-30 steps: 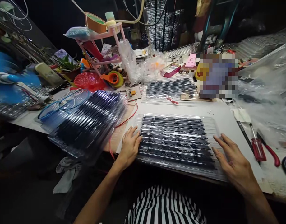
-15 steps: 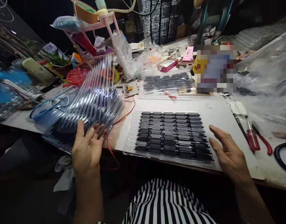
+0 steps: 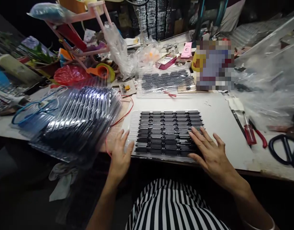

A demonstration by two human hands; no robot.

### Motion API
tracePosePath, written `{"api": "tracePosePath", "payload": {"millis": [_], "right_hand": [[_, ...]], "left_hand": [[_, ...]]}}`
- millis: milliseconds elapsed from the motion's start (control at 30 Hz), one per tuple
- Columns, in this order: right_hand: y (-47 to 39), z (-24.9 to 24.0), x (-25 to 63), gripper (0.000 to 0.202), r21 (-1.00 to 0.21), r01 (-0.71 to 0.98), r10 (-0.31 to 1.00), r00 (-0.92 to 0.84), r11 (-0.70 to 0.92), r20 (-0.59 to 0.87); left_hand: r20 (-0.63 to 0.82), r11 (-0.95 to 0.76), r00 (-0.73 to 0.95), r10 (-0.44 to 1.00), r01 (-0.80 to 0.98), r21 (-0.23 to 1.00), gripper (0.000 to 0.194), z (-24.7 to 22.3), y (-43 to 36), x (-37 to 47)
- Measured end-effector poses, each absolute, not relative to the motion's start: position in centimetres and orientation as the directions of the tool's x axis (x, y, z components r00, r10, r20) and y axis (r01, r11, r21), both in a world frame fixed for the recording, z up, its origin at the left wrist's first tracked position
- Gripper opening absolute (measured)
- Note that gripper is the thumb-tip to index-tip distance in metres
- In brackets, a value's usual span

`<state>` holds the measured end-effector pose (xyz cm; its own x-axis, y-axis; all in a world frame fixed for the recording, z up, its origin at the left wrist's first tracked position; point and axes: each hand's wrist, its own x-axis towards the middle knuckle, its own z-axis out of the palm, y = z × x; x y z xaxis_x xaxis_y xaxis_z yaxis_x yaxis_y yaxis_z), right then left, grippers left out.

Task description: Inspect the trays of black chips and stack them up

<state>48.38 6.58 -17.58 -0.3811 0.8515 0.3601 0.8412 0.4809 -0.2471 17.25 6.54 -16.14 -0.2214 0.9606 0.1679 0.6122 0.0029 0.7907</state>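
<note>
Clear ribbed plastic tray (image 3: 133, 127), rows of black slotted strips (image 3: 168, 132), on counter (image 3: 277, 159). Hands: left (image 3: 119, 159) open beside tray edge; right (image 3: 215, 158) spread over strips' right ends, grasp-free. Apparent step: steadying; light touch advisable.

Parts in the tray (image 3: 169, 131): black, ranked in even rows. Board (image 3: 215, 118) beneath: white. Trousers or skirt (image 3: 169, 204): black-and-white stripes. Stacked trays (image 3: 82, 116), toward the worktop's left edge: dark, streaked with silvery glints. Crumpled bag (image 3: 70, 75): red, translucent. Rack (image 3: 75, 18): pale pink. Tape roll (image 3: 103, 71): orange inside, yellow-green outside. Screwdriver handle (image 3: 250, 134), toward the worktop's right edge: red, translucent. Scissor handles (image 3: 282, 148): dark blue-black. Coiled cord (image 3: 33, 111): blue.
</note>
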Motion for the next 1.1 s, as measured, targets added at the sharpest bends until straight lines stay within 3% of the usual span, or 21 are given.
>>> {"api": "tracePosePath", "payload": {"millis": [133,367,533,667,800,900,967,1033,1100], "right_hand": [[5.7,-18.1,47.6,0.069,-0.106,0.821,0.805,-0.511,0.561,0.3],[5.4,-17.9,47.4,0.077,-0.034,0.813,0.793,-0.556,0.581,0.247],[5.8,-17.7,48.5,0.075,-0.115,0.886,0.86,-0.393,0.449,0.326],[6.0,-18.9,50.2,0.073,-0.248,0.926,0.923,-0.197,0.286,0.33],[6.0,-20.1,50.4,0.076,-0.289,0.923,0.948,-0.179,0.255,0.264],[6.0,-20.4,49.9,0.081,-0.291,0.924,0.949,-0.173,0.249,0.264],[6.0,-20.4,49.7,0.079,-0.337,0.912,0.949,-0.14,0.235,0.284],[5.9,-20.2,49.6,0.073,-0.433,0.878,0.947,-0.067,0.206,0.314],[5.5,-20.0,49.6,0.066,-0.548,0.821,0.943,0.036,0.16,0.33]], "left_hand": [[0.143,-0.009,-0.099,0.985,0.792,0.61,0.057,-17.6,6.4,18.3],[0.172,-0.049,-0.064,0.983,0.813,0.581,0.054,-17.9,6.7,17.9],[0.175,-0.072,-0.033,0.984,0.826,0.559,0.057,-18.3,6.3,17.7],[0.189,-0.153,0.089,0.978,0.922,0.357,0.061,-19.0,6.3,17.4],[0.224,-0.248,0.201,0.954,0.946,0.209,0.068,-19.5,6.3,17.2],[0.212,-0.253,0.191,0.958,0.915,0.316,0.074,-19.4,6.3,17.1],[0.162,-0.152,0.074,0.984,0.822,0.549,0.075,-19.0,6.4,17.1],[0.08,0.004,-0.118,0.99,0.581,0.814,0.072,-18.4,6.4,17.1],[-0.007,0.081,-0.253,0.967,0.283,0.956,0.069,-17.8,6.3,17.0]]}}
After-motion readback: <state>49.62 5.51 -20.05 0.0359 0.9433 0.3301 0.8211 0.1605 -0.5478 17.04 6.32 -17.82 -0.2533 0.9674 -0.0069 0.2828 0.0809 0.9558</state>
